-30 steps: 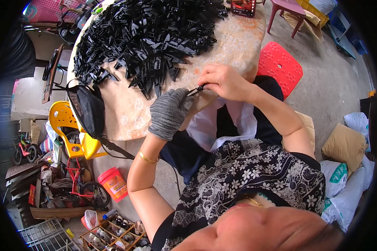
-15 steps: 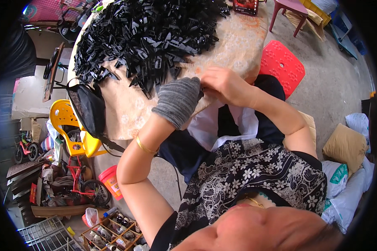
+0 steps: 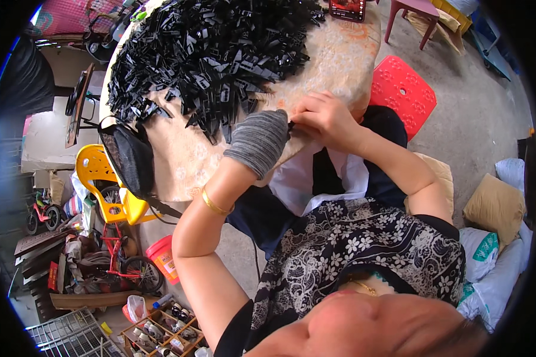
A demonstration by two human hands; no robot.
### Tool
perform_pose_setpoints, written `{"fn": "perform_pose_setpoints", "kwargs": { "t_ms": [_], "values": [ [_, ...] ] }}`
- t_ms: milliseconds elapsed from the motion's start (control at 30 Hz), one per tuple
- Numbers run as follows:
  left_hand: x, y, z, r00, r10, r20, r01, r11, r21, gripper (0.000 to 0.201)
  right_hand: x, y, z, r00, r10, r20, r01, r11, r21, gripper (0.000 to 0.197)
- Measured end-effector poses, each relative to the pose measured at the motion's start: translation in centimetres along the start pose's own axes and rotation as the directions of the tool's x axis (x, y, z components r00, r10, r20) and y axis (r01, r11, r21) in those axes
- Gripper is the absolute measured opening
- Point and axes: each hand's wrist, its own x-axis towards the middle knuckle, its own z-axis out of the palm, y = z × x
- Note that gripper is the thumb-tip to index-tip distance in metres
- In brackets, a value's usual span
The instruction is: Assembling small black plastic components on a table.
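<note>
My left hand (image 3: 259, 141), in a grey striped glove, is closed at the near edge of the table, its fingertips mostly hidden behind the glove. My bare right hand (image 3: 327, 120) meets it there, thumb and fingers pinched together. A small black plastic piece (image 3: 290, 126) shows between the two hands; most of it is covered. Just beyond the hands lies a large heap of black plastic pieces (image 3: 202, 59), flat and narrow, some with slots. They rest on a beige patterned tablecloth (image 3: 173, 172).
A phone (image 3: 347, 9) with a lit screen stands at the far table edge. A black mesh bag (image 3: 128, 157) hangs at the left edge. A red stool (image 3: 403, 95) is on the right, a yellow chair (image 3: 95, 172) on the left. Sacks (image 3: 494, 205) lie at right.
My right hand has shifted slightly right and its fingers have bent a little. The black piece between my hands shows more. The view has shifted slightly.
</note>
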Motion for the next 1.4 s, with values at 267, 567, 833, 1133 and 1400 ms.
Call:
{"fn": "perform_pose_setpoints", "kwargs": {
  "t_ms": [267, 567, 833, 1133, 1400],
  "values": [
    [-1.6, -0.8, 1.3, 0.978, -0.205, -0.026, 0.182, 0.912, -0.367, 0.049, 0.7, 1.0, -0.1, 0.995, 0.030, 0.093, -0.057, 0.954, 0.294, 0.021],
    [-4.2, 1.1, 1.3, 0.980, -0.166, -0.105, 0.074, 0.808, -0.585, 0.075, 2.1, -0.1, 0.2, 0.939, 0.026, 0.342, -0.179, 0.888, 0.424, 0.018],
    [-2.0, -5.3, 1.8, 0.897, -0.342, -0.281, 0.329, 0.940, -0.092, 0.028, 2.7, 0.4, -1.7, 0.917, -0.063, 0.394, -0.140, 0.873, 0.468, 0.009],
    [0.2, -7.6, 2.1, 0.964, -0.092, -0.250, 0.150, 0.963, 0.224, 0.030, 5.9, 1.6, 4.5, 0.986, 0.012, 0.168, 0.009, 0.993, -0.121, 0.017],
    [-1.6, -7.2, 2.7, 0.929, 0.095, -0.358, -0.027, 0.982, 0.189, 0.033, 6.3, 2.9, 3.2, 0.957, 0.102, 0.272, -0.159, 0.968, 0.196, 0.017]
  ]
}}
